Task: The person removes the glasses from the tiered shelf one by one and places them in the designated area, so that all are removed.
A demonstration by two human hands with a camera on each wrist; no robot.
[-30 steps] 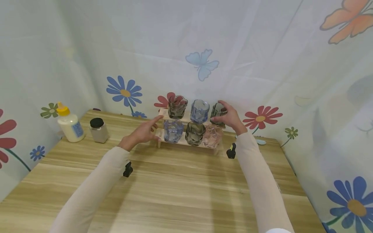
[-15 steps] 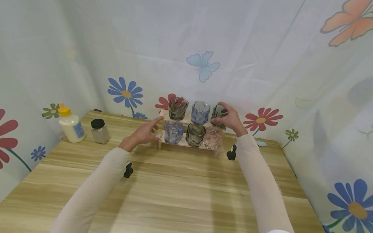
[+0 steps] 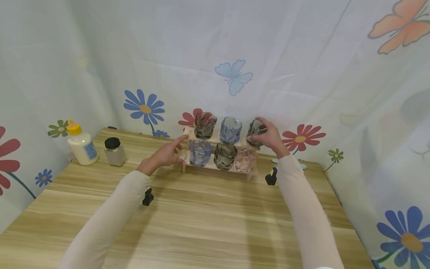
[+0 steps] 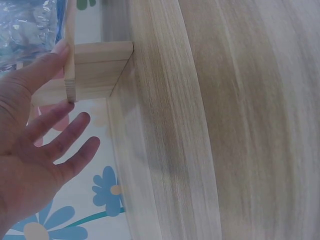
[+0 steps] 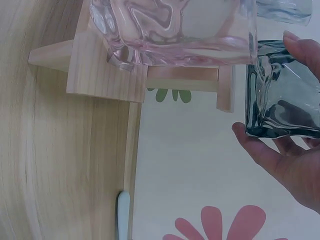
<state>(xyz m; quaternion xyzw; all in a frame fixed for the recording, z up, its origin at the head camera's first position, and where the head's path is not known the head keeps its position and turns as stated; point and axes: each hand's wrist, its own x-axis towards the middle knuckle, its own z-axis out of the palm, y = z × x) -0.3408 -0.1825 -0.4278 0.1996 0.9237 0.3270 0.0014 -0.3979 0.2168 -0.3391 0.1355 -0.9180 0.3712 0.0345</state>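
Note:
A two-tier wooden rack bears several wavy glass cups. On the upper tier, a dark glass cup stands left of a blue one. Below are a blue cup, a smoky cup and a pink cup. My right hand grips a grey-green glass cup between thumb and fingers at the upper tier's right end. At the rack's left end, my left hand holds the board edge with thumb and index finger, its other fingers loose.
To the left stand a bottle with a yellow cap and a jar with a black lid. A pale blue object lies right of the rack. Right behind the rack hangs a flower-printed curtain.
My right hand has shifted slightly right with the grey-green glass cup, widening its gap from the upper blue cup. My left hand stays at the rack's left end.

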